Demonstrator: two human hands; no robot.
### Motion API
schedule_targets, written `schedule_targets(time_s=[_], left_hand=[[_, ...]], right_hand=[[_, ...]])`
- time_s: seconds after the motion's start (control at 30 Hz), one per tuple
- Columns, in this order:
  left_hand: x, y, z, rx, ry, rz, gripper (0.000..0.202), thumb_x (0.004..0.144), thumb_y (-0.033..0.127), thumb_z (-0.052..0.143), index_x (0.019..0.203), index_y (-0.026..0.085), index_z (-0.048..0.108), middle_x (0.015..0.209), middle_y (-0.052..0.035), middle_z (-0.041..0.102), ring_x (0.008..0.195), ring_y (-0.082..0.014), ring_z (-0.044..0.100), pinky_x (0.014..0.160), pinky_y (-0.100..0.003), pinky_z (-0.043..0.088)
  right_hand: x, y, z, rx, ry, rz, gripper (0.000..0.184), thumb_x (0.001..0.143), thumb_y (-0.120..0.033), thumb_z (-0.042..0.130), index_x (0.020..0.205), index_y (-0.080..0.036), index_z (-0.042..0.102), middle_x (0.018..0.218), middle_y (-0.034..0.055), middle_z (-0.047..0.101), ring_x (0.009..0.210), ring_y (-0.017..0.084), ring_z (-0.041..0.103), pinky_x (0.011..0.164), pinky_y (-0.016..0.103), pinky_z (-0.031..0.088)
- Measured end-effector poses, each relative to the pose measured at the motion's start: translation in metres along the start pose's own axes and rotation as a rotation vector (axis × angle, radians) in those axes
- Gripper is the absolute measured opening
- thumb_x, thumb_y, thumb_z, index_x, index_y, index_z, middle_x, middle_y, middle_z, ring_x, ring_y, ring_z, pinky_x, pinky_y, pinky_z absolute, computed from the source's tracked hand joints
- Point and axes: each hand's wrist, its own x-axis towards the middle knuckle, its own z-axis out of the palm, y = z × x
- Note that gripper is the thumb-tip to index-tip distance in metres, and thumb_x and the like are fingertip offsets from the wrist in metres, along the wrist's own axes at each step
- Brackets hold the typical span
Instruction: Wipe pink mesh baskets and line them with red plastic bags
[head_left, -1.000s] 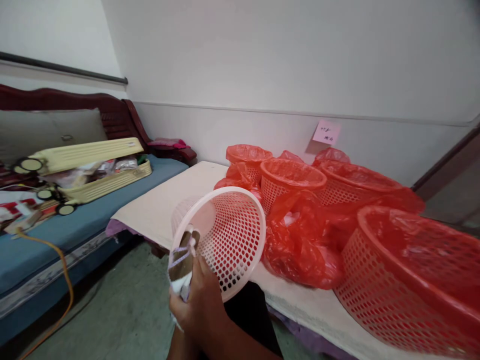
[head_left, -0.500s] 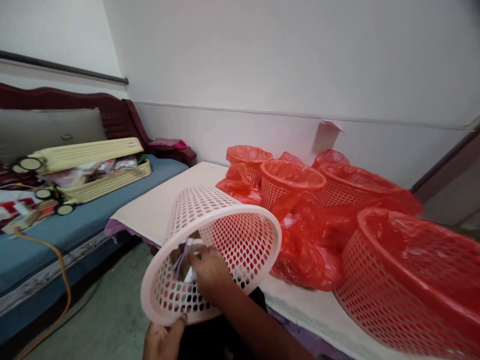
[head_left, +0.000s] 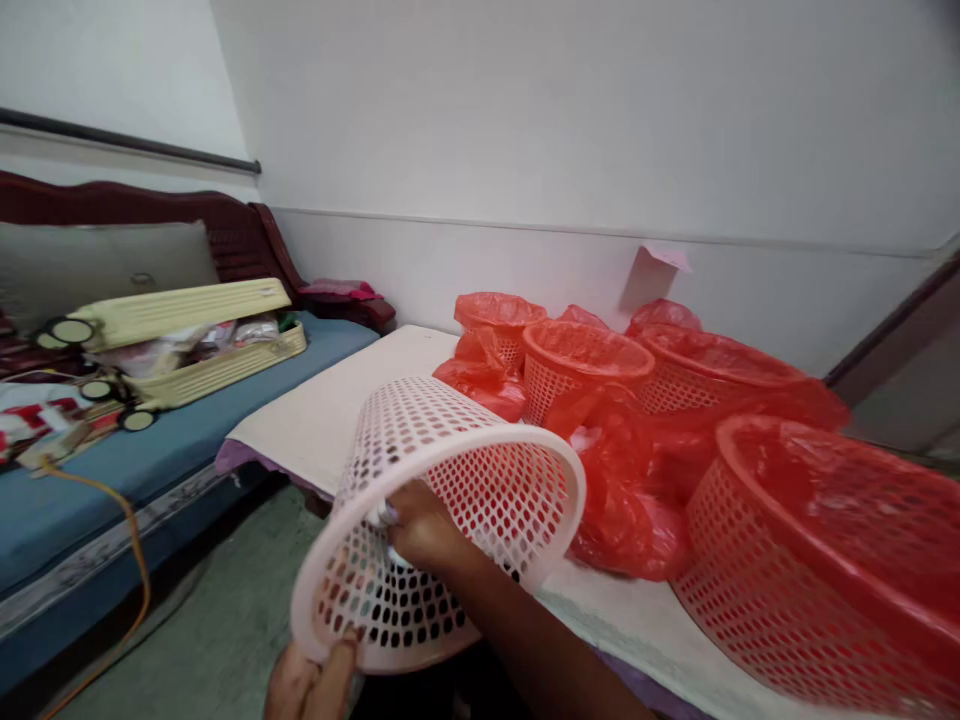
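Note:
A pale pink perforated plastic basket [head_left: 450, 430] is tipped on its side with its open mouth toward me. My left hand [head_left: 311, 682], low in the view, pinches the basket's near rim. My right hand [head_left: 420, 525] reaches inside the basket, fingers closed on a small whitish bundle that is mostly hidden. My right forearm crosses the basket's rim. The basket hangs above the near edge of a cream-covered low table [head_left: 337, 410].
Several red perforated baskets lined with red plastic bags [head_left: 825, 540] crowd the table's right side. A loose red bag [head_left: 622, 480] lies beside the pink basket. A blue-cushioned wooden sofa [head_left: 90, 470] at left carries an open cream case [head_left: 195, 340]. An orange cable [head_left: 127, 560] hangs off it.
The basket turned from facing away to mouth toward me. My right hand went from outside the rim to deep inside it, and my left hand came up to grip the near rim.

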Motion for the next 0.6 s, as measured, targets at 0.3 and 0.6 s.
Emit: schedule_targets(time_s=[0.3, 0.6], left_hand=[[0.027, 0.027, -0.017, 0.088, 0.154, 0.029, 0.048, 0.069, 0.050, 0.063, 0.105, 0.017, 0.065, 0.095, -0.0057, 0.072, 0.098, -0.0272, 0.064, 0.085, -0.034, 0.051], [0.045, 0.059, -0.021, 0.120, -0.015, 0.106, 0.055, 0.071, 0.057, 0.063, 0.112, 0.020, 0.063, 0.099, -0.0031, 0.071, 0.090, -0.0222, 0.064, 0.073, -0.026, 0.051]], right_hand=[[-0.073, -0.038, -0.033, -0.167, -0.096, -0.237, 0.021, 0.076, -0.024, 0.064, 0.096, -0.018, 0.062, 0.095, 0.0084, 0.064, 0.088, 0.023, 0.059, 0.081, 0.036, 0.050], [-0.093, -0.048, 0.016, -0.307, 0.167, -0.179, 0.042, 0.090, -0.026, 0.054, 0.130, -0.012, 0.051, 0.100, 0.0130, 0.063, 0.088, 0.028, 0.059, 0.072, 0.043, 0.053]])
